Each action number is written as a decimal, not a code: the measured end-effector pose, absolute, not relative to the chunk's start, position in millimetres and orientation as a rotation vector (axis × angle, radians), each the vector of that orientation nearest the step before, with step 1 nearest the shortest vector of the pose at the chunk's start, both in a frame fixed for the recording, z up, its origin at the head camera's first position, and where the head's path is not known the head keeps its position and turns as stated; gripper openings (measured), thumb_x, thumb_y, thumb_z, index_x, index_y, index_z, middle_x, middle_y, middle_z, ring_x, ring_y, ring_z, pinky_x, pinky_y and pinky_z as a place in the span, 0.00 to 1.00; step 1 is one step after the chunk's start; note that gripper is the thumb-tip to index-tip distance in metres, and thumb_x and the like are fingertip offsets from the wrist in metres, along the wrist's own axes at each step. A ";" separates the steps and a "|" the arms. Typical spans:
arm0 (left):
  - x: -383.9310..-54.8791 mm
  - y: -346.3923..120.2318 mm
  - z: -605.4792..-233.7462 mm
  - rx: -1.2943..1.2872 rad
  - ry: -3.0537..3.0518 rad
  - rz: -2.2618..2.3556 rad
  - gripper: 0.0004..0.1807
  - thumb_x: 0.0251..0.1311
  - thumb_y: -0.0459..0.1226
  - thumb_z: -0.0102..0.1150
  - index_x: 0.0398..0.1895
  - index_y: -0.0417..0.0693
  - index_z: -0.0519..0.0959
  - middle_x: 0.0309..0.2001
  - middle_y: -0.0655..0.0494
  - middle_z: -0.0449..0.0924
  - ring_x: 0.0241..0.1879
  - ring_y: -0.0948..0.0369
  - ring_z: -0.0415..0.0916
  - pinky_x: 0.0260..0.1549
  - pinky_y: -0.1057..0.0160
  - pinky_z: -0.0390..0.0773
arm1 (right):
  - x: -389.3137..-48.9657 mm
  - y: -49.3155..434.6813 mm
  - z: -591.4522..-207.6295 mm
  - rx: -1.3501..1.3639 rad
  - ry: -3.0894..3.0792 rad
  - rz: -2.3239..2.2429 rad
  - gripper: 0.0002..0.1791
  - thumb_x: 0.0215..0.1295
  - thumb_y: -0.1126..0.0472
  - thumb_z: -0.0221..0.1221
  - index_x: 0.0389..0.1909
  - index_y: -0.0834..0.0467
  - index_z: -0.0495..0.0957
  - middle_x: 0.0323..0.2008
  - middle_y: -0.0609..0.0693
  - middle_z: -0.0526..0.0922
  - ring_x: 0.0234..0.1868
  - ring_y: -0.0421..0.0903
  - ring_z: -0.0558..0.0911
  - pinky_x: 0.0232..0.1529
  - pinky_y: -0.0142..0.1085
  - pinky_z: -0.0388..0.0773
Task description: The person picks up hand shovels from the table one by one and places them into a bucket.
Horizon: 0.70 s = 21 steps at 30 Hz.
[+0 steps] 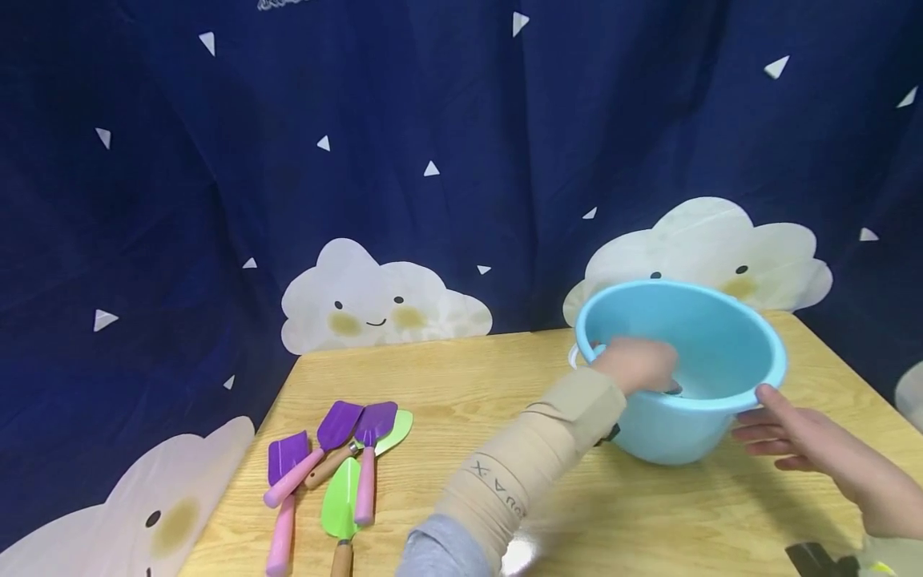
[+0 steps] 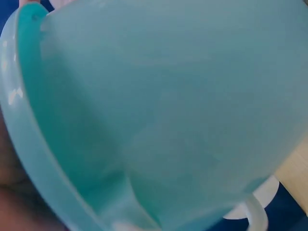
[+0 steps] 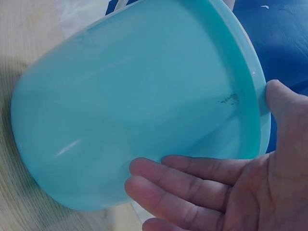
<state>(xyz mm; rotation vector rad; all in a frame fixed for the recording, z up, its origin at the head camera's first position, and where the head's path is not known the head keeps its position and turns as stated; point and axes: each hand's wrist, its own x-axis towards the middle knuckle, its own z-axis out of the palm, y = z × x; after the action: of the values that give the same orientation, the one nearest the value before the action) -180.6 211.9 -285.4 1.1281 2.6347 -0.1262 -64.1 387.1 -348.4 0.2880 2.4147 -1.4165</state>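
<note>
My left hand (image 1: 638, 362) reaches over the near left rim of a light blue plastic bucket (image 1: 667, 437), blurred, with its fingers down inside. A small dark piece (image 1: 675, 389) shows beside the fingers; I cannot tell whether the hand holds it. In the left wrist view the bucket's outer wall (image 2: 168, 106) fills most of the picture, and the hand is mostly hidden behind the rim. My right hand (image 1: 808, 437) is at the bucket's right side, thumb touching the rim. In the right wrist view its fingers (image 3: 178, 187) extend loosely along the outer wall.
On the left of the wooden table (image 1: 461, 377) lie several small garden trowels and shovels: a purple shovel (image 1: 287, 457) with pink handle, others like it, and a green trowel (image 1: 342, 497) with wooden handle. A dark blue cloud-patterned curtain (image 1: 433, 96) hangs behind.
</note>
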 end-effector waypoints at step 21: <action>-209.5 134.1 -289.5 1.744 2.654 0.454 0.10 0.62 0.40 0.49 0.43 0.51 0.78 0.42 0.63 0.74 0.42 0.71 0.69 0.41 0.80 0.63 | -67.0 385.4 -350.2 0.300 2.412 -1.403 0.49 0.65 0.38 0.17 0.54 0.82 0.58 0.45 0.67 0.76 0.43 0.56 0.79 0.38 0.50 0.74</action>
<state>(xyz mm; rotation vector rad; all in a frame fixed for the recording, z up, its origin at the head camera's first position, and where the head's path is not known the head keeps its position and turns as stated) -209.5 134.1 -289.5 1.7442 2.6538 0.4537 -67.0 385.4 -350.2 0.2997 2.4116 -1.4032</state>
